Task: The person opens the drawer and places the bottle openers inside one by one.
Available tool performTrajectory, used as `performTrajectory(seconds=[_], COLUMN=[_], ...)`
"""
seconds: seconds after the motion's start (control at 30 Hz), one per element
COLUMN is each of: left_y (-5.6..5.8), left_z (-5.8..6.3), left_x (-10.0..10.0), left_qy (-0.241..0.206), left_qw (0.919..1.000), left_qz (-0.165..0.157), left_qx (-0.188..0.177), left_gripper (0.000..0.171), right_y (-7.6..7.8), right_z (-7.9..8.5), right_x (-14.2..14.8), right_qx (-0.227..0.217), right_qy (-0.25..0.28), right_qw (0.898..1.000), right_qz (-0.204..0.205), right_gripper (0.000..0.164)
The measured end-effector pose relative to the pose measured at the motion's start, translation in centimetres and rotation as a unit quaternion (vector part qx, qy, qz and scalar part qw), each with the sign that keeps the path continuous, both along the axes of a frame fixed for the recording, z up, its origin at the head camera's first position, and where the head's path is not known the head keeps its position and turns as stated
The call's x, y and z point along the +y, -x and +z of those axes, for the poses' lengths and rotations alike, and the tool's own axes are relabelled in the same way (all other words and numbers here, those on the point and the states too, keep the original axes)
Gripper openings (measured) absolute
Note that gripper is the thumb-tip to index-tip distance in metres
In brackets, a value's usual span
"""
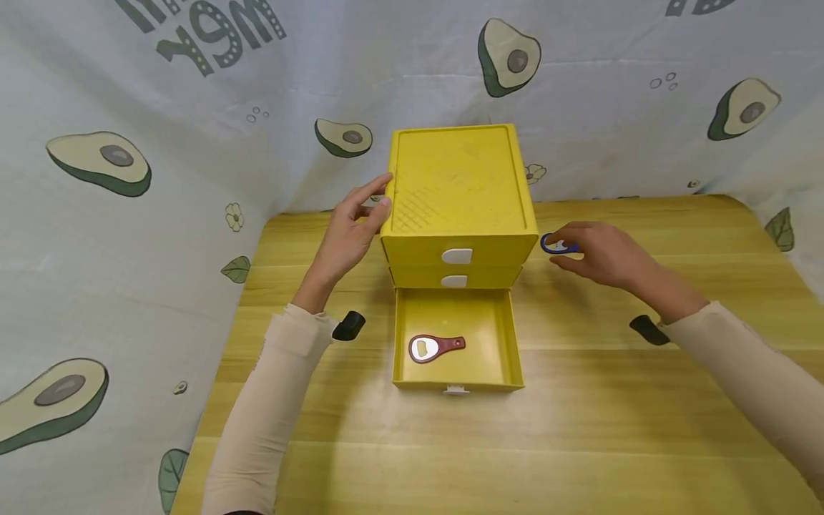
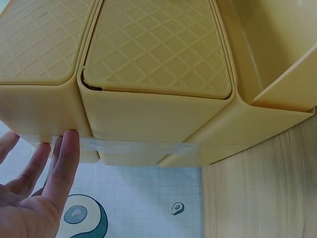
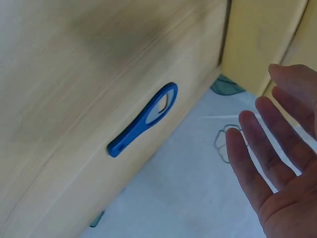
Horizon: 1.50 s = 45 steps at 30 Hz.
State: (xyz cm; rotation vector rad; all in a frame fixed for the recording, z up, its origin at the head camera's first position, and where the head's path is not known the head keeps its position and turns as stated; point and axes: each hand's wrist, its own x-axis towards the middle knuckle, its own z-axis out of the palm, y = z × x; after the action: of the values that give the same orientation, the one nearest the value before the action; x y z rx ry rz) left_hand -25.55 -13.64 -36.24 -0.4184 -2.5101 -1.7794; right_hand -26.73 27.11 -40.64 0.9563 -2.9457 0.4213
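A yellow drawer unit (image 1: 465, 182) stands on the table with its bottom drawer (image 1: 489, 315) pulled out. Inside that drawer lies a bottle opener with a red handle (image 1: 445, 345). My left hand (image 1: 346, 234) touches the unit's left side, its fingertips against the wall in the left wrist view. To the right of the unit, my right hand (image 1: 604, 254) hovers by a blue bottle opener (image 3: 134, 129) lying on the table. Its fingers are spread and bent slightly in the right wrist view, apart from the opener and holding nothing.
The two upper drawers (image 1: 412, 250) are closed and have white pull tabs. Clear tape (image 2: 129, 147) runs along the unit's side. A white cloth (image 1: 412, 79) printed with avocados hangs behind and left of the wooden table (image 1: 450, 458).
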Motion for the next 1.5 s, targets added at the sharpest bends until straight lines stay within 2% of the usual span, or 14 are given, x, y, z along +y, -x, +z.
performTrajectory(seconds=[0.2,0.37,0.7,0.97,1.2,1.5], left_y=[0.0,-0.1,-0.3,-0.2,-0.2,-0.2], left_z=[0.3,0.3,0.3,0.2,0.2,0.2], left_x=[-0.1,0.0,-0.2,-0.1,0.0,0.0], left_qy=[0.001,-0.003,-0.001,0.002,-0.002,-0.002], left_qw=[1.0000,1.0000,1.0000,1.0000,1.0000,1.0000], left_qz=[0.001,-0.002,0.001,0.002,-0.001,-0.001], left_qx=[0.001,-0.001,-0.006,-0.007,-0.007,-0.004], left_gripper=[0.045,0.045,0.045,0.045,0.045,0.044], right_y=[1.8,2.7,3.8,4.3,4.6,4.4], right_z=[-0.5,-1.4,-2.8,-3.7,-4.2,-4.7], right_x=[0.3,0.5,1.0,1.6,1.6,1.5], right_qx=[-0.042,-0.077,-0.113,-0.123,-0.149,-0.109], right_qy=[-0.033,-0.058,-0.062,-0.043,-0.049,-0.055], right_qw=[0.997,0.993,0.989,0.991,0.987,0.992], right_qz=[-0.057,-0.071,-0.066,-0.026,-0.024,-0.012], right_gripper=[0.042,0.051,0.052,0.048,0.047,0.038])
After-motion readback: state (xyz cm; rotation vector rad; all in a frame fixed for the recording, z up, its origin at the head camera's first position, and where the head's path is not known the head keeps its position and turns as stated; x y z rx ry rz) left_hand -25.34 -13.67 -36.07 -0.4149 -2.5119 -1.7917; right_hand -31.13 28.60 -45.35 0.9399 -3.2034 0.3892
